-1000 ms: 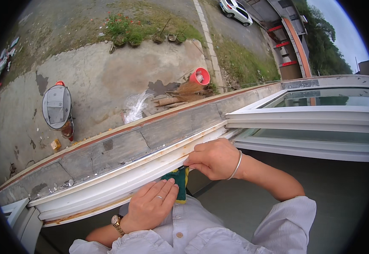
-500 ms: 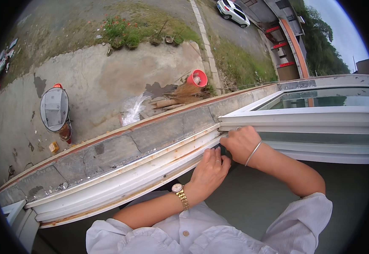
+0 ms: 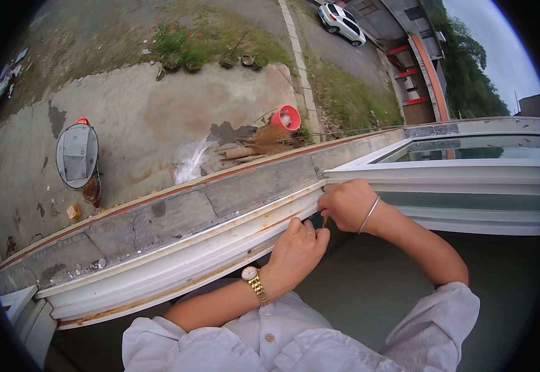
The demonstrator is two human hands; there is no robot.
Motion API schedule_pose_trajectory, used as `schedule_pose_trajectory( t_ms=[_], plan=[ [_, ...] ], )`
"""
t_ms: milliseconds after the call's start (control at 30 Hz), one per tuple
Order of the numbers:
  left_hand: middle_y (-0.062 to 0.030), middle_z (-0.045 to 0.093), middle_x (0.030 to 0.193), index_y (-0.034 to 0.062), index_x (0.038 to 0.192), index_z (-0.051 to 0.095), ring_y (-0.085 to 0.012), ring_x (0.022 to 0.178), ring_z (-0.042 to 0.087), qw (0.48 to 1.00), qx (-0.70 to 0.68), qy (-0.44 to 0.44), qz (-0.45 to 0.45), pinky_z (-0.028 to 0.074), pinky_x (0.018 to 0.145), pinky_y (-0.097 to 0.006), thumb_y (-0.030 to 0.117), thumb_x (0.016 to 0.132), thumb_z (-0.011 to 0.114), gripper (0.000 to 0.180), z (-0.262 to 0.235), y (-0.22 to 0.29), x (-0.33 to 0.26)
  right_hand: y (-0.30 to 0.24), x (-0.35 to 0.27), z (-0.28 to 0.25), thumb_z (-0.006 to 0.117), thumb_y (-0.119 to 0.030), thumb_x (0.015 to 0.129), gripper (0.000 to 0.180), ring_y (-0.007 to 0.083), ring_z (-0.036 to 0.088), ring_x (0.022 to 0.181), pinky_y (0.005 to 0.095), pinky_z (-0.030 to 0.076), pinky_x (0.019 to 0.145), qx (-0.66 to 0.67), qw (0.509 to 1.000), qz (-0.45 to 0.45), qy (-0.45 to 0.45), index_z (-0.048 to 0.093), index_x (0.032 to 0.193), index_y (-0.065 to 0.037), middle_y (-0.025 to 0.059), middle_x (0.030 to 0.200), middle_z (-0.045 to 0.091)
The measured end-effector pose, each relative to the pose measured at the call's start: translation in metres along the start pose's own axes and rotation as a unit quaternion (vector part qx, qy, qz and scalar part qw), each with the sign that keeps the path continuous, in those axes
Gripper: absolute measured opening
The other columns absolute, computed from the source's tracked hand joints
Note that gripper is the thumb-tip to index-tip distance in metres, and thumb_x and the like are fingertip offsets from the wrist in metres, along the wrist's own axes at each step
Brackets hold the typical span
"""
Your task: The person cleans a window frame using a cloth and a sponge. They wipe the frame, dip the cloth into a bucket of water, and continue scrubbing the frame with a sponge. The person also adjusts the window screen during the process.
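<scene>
My right hand, a silver bangle at its wrist, is closed at the corner where the white window frame meets the sill track. A small yellowish sliver shows under its fingertips; its kind cannot be made out. Just left of it and lower, my left hand has its fingers bent and pressed together by the inner edge of the white window track. A gold watch is on that wrist. Both hands' fingertips are partly hidden, and whatever the left one pinches does not show.
Rust stains run along the track. Outside it lies a cracked grey ledge with a drop to the yard. Glass panes stand at the right, another white frame at the left. Below are a red bucket, a three-wheeler and a white car.
My left hand has drawn slightly left and down, its fingers now more curled. The right hand has shifted a little up, and the yellowish sliver has come into sight beneath it.
</scene>
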State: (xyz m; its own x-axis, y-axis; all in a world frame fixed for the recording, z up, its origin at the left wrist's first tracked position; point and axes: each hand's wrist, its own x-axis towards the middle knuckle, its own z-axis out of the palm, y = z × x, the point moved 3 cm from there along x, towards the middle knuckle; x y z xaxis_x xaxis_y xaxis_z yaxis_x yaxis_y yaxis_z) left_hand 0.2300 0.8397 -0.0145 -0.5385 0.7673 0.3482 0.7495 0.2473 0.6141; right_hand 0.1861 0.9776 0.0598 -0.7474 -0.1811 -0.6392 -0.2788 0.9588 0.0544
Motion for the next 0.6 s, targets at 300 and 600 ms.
schedule_pose_trajectory(
  t_ms=[300, 600],
  plan=[
    [-0.0088, 0.058, 0.076, 0.0072, 0.086, 0.052, -0.019, 0.073, 0.056, 0.999, 0.008, 0.035, 0.007, 0.038, 0.072, -0.032, 0.017, 0.084, 0.063, 0.015, -0.034, -0.014, -0.036, -0.022, 0.0, -0.003, 0.069, -0.018, 0.081, 0.009, 0.0309, 0.069, 0.081, 0.0435, 0.053, 0.069, 0.097, 0.995, 0.001, 0.004, 0.071, 0.089, -0.016, 0.0104, 0.082, 0.07],
    [-0.0097, 0.063, 0.081, 0.0053, 0.092, 0.062, -0.02, 0.079, 0.058, 0.995, 0.088, 0.023, 0.046, 0.039, 0.078, -0.032, 0.015, 0.082, 0.059, 0.015, 0.05, 0.03, 0.043, 0.006, -0.012, 0.022, 0.069, -0.021, 0.074, 0.012, 0.0294, 0.069, 0.075, 0.0404, 0.053, 0.064, -0.171, 0.984, 0.035, 0.035, 0.068, 0.078, -0.01, 0.012, 0.081, 0.067]
  ],
)
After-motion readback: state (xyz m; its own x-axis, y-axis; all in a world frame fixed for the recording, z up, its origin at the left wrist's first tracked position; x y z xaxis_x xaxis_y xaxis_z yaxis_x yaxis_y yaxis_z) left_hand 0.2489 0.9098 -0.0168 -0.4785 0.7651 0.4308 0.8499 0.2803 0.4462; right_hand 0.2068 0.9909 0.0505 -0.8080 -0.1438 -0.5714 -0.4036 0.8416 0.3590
